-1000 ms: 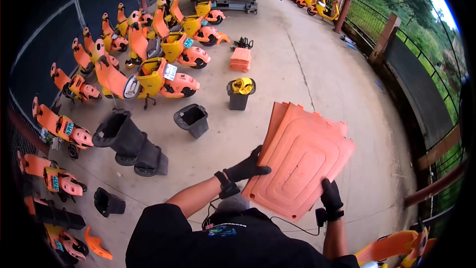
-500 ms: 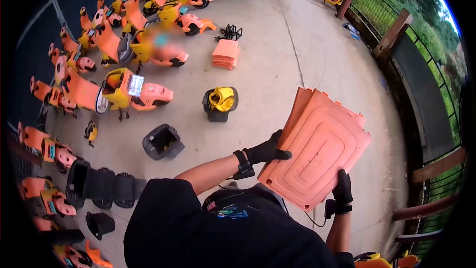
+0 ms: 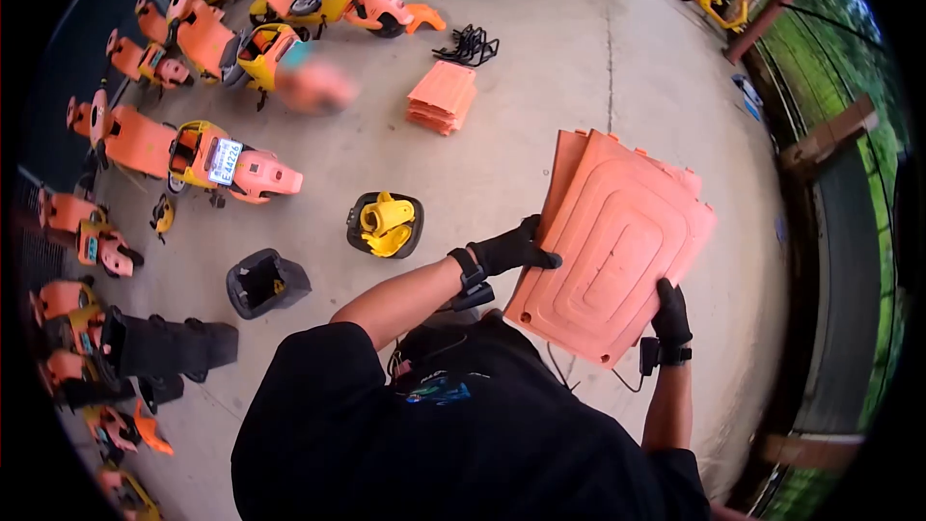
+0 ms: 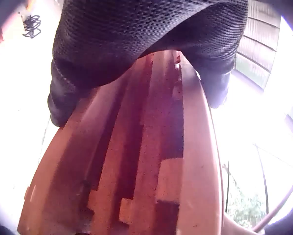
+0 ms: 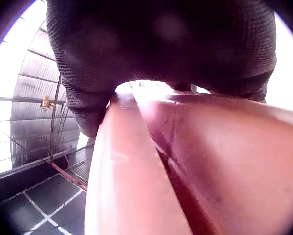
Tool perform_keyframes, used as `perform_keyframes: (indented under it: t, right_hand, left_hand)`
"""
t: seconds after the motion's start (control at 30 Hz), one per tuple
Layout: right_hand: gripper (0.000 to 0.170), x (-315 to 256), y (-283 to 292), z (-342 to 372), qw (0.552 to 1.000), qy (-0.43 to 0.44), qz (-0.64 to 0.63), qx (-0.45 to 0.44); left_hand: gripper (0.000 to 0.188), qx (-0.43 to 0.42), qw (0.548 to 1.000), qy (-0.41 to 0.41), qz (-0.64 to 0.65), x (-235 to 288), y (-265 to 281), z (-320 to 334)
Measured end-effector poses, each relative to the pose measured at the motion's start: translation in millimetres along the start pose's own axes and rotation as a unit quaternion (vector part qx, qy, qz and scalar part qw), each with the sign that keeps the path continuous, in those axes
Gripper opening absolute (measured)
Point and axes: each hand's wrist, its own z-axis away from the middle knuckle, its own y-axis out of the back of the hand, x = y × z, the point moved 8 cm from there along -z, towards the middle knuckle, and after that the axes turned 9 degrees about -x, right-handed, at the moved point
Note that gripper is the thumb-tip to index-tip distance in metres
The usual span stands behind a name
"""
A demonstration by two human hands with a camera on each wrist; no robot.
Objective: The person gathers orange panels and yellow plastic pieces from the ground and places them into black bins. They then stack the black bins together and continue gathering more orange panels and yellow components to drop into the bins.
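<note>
A fanned stack of orange plastic panels (image 3: 617,241) is held off the ground in front of the body. The black-gloved left hand (image 3: 513,247) grips its left edge, thumb over the top face. At the lower right edge the gloved right hand (image 3: 672,313) holds on, fingers partly hidden beneath. In the left wrist view the left glove (image 4: 146,44) wraps round the layered panel edges (image 4: 136,161). The right wrist view has the right glove (image 5: 161,49) across panels (image 5: 234,147) with a gap between two of them.
On the concrete floor (image 3: 521,68) lie another orange panel stack (image 3: 442,96) and black racks (image 3: 471,45). Black bins, one with yellow parts (image 3: 386,222), stand left of the body. Rows of orange and yellow scooters (image 3: 236,166) fill the left; a fence and low wall (image 3: 844,260) run along the right.
The head view has turned and tilted down, so bins and scooters shift left and nearer. Both hands keep their hold on the panels.
</note>
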Motion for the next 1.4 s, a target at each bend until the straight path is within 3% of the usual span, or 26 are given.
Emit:
perform_keyframes:
  t: [0.07,0.23,0.4,0.47,0.53,0.6,0.63,0.73,0.8,0.87,0.97,1.07,1.2,1.27,1.33,1.37,1.4]
  right_hand:
    - [0.071,-28,10,-51,0.999,0.036,0.021,-0.027]
    - [0.074,-52,41,-172,0.996,0.007,-0.004,-0.088]
    - [0.074,-85,73,-289,0.995,-0.013,0.053,-0.085]
    - [0.074,-102,89,-335,0.994,0.015,0.08,-0.068]
    - [0.073,-122,104,-376,0.992,0.027,0.108,-0.055]
    - [0.072,-133,117,-414,0.994,-0.033,0.078,-0.071]
    - [0.073,-144,121,-439,0.992,-0.006,0.094,-0.084]
    - [0.075,-163,110,-511,0.987,-0.001,0.086,-0.135]
    - [0.077,-169,103,-568,0.98,-0.048,0.09,-0.172]
    - [0.075,-180,90,-630,0.972,-0.072,0.081,-0.208]
    - [0.074,-189,67,-731,0.953,-0.069,0.105,-0.275]
    - [0.072,-203,32,-843,0.922,-0.093,0.153,-0.343]
    - [0.071,-218,-52,-948,0.849,-0.131,0.231,-0.456]
    - [0.071,-219,-98,-978,0.803,-0.177,0.264,-0.505]
    - [0.071,-210,-142,-1012,0.759,-0.189,0.304,-0.544]
    - [0.07,-210,-173,-1032,0.734,-0.195,0.315,-0.569]
    - [0.07,-206,-199,-1043,0.71,-0.189,0.324,-0.595]
  left_hand:
    - [0.085,0.02,0.999,-0.012,0.042,2,25,-32]
    - [0.084,0.036,0.998,0.015,0.039,-5,94,-119]
    - [0.084,0.006,0.992,-0.001,0.123,7,158,-217]
    - [0.085,-0.03,0.985,-0.079,0.152,30,184,-258]
    - [0.084,-0.025,0.981,-0.071,0.178,39,213,-296]
    - [0.084,-0.017,0.973,-0.044,0.226,42,234,-325]
    - [0.084,0.011,0.986,-0.051,0.156,47,253,-339]
    - [0.08,0.055,0.982,-0.028,0.181,49,301,-357]
    - [0.08,0.093,0.977,-0.018,0.191,42,340,-372]
    - [0.08,0.134,0.971,-0.013,0.199,36,380,-389]
    - [0.082,0.179,0.95,-0.087,0.239,46,437,-401]
    - [0.08,0.257,0.941,-0.118,0.185,62,499,-416]
    - [0.072,0.393,0.86,-0.163,0.281,55,548,-411]
    - [0.069,0.449,0.835,-0.205,0.244,53,561,-409]
    - [0.065,0.482,0.758,-0.278,0.341,34,579,-408]
    - [0.065,0.498,0.766,-0.238,0.328,40,594,-402]
    - [0.065,0.515,0.75,-0.248,0.333,33,604,-401]
